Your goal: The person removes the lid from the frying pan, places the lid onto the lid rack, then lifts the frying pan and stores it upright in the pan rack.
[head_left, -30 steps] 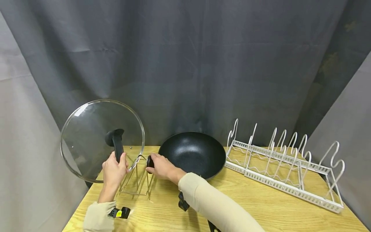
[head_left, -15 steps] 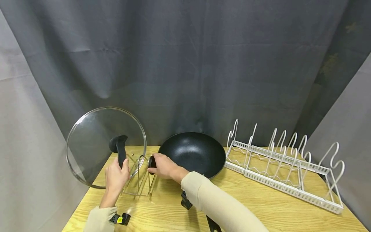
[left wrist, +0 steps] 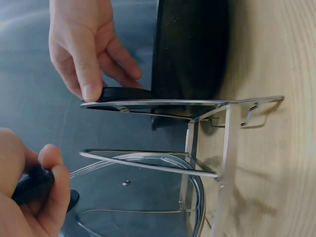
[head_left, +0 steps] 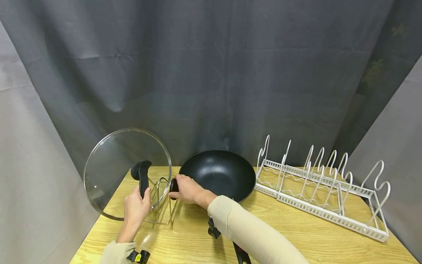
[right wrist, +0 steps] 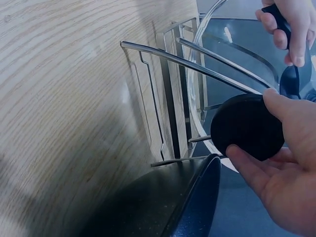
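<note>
My left hand (head_left: 136,209) grips the upright black handle (head_left: 143,179) of a large glass lid (head_left: 107,165). The lid stands on edge, its lower rim between the hoops of a small wire lid rack (left wrist: 229,143). At the rack's right end my right hand (head_left: 190,190) pinches a round black disc (right wrist: 244,126) between thumb and fingers. This disc lies against the end hoop in the left wrist view. Just right of the rack sits a black wok (head_left: 217,176), partly behind my right wrist.
A long white pan rack (head_left: 329,216) with several wavy dividers stands on the right of the wooden table (head_left: 184,249). The wok's handle (head_left: 241,255) points to the front edge, under my right sleeve. A grey curtain (head_left: 211,73) hangs close behind.
My left hand has brought the lid down and to the right, into the wire rack. The right hand keeps its pinch on the disc, shifting only slightly.
</note>
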`<move>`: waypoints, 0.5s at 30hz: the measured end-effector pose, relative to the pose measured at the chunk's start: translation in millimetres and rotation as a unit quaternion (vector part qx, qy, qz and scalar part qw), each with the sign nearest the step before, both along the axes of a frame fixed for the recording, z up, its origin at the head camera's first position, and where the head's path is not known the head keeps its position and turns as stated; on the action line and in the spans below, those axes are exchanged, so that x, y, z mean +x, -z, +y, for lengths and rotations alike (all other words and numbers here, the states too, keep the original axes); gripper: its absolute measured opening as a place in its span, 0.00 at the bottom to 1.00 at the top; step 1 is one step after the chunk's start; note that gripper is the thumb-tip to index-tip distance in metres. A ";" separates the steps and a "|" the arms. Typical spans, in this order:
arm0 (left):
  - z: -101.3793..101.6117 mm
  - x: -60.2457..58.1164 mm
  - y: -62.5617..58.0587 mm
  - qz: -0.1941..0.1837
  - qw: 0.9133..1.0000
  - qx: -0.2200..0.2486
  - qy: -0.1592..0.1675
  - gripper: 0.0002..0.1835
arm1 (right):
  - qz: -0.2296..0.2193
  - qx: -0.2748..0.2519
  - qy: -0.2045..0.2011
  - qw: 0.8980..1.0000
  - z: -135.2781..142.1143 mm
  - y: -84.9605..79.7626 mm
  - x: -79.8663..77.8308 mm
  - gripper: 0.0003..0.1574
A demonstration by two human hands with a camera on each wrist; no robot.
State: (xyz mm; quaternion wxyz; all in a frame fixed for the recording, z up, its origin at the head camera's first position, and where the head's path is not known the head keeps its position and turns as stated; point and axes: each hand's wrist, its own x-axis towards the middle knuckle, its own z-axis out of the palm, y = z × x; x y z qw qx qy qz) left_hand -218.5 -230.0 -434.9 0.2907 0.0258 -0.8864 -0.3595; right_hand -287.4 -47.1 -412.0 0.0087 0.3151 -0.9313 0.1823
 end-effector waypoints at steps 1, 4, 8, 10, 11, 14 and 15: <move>0.3 0.1 1.7 0.000 1.000 0.000 0.001 0.10 | 0.002 -0.003 -0.001 1.000 0.1 0.4 0.2 0.34; 0.8 0.8 5.7 -0.002 1.000 -0.003 0.004 0.10 | 0.007 -0.010 -0.002 1.000 0.0 1.3 0.7 0.33; 1.3 2.0 8.4 -0.010 1.000 0.002 0.003 0.11 | 0.011 -0.014 -0.001 1.000 -0.2 3.1 1.5 0.33; 1.7 1.9 9.1 -0.015 1.000 0.006 0.004 0.12 | 0.011 -0.013 0.001 1.000 0.0 4.1 1.8 0.34; 1.9 1.5 9.5 -0.017 1.000 0.005 0.004 0.12 | 0.011 -0.014 0.002 1.000 0.1 4.6 1.8 0.34; 2.6 -0.7 10.0 -0.017 1.000 -0.006 0.002 0.12 | 0.013 -0.015 0.002 1.000 0.6 5.1 1.6 0.33; 2.9 -1.5 10.0 -0.017 1.000 -0.010 0.002 0.12 | 0.014 -0.015 0.003 1.000 0.9 5.1 1.6 0.33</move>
